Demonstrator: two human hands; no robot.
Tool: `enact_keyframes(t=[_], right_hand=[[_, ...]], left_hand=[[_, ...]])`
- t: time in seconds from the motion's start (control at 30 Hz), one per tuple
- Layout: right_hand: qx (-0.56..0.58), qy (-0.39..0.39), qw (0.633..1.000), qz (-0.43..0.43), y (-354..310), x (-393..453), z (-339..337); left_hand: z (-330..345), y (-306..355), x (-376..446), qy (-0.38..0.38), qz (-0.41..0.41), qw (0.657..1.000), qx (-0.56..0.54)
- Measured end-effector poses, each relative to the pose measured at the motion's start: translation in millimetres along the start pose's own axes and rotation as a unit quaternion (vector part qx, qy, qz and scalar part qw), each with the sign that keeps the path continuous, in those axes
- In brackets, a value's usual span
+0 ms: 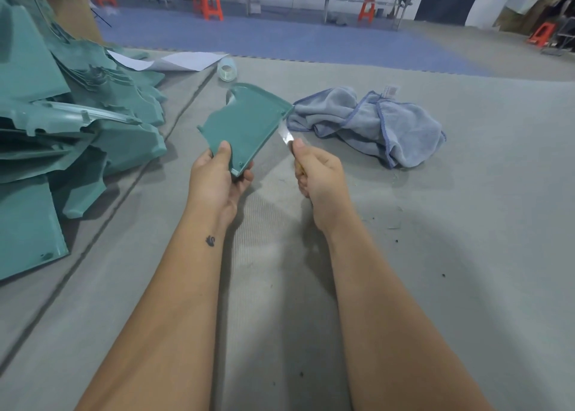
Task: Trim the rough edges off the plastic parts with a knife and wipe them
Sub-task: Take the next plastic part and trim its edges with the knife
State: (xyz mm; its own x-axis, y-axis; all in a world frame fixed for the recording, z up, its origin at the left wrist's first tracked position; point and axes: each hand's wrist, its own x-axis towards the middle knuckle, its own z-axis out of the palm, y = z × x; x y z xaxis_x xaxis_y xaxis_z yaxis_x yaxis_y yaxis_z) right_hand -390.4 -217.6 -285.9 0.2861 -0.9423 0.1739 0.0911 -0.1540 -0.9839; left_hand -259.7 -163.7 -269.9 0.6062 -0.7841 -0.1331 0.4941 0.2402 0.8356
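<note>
My left hand (pixel 217 177) grips a flat teal plastic part (pixel 245 124) by its near corner, thumb on top, holding it tilted above the grey mat. My right hand (pixel 317 174) is closed around a knife (pixel 285 135) with a yellowish handle. The short silver blade points up and left and touches the part's right edge. A crumpled blue-grey cloth (pixel 373 121) lies on the mat just right of the part.
A heap of teal plastic parts (pixel 77 124) fills the left side. A roll of clear tape (pixel 227 70) and white paper sheets (pixel 186 60) lie beyond the held part. Small shavings dot the grey mat (pixel 466 224). Orange stools and long benches stand far back.
</note>
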Motion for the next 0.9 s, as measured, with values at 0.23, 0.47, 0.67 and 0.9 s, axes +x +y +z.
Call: enact_keyframes(t=[0.23, 0.47, 0.67, 0.9], right_hand=[[-0.023, -0.039, 0.999, -0.027, 4.7, -3.2, 9.8], [-0.015, -0.037, 0.997, -0.069, -0.7, -4.9, 10.6], [-0.015, -0.033, 0.993, -0.111, -2.4, -0.9, 5.1], [0.15, 0.126, 0.979, -0.063, -5.8, 14.9, -21.4]], left_hand=[[4.0, -3.6, -0.9, -0.033, -0.029, 0.999, -0.012], [2.6, 0.3, 1.1, -0.049, -0.07, 0.996, -0.025], [-1.3, 4.5, 2.1, -0.05, -0.111, 0.992, -0.034], [-7.6, 7.7, 2.4, -0.063, -0.146, 0.987, -0.024]])
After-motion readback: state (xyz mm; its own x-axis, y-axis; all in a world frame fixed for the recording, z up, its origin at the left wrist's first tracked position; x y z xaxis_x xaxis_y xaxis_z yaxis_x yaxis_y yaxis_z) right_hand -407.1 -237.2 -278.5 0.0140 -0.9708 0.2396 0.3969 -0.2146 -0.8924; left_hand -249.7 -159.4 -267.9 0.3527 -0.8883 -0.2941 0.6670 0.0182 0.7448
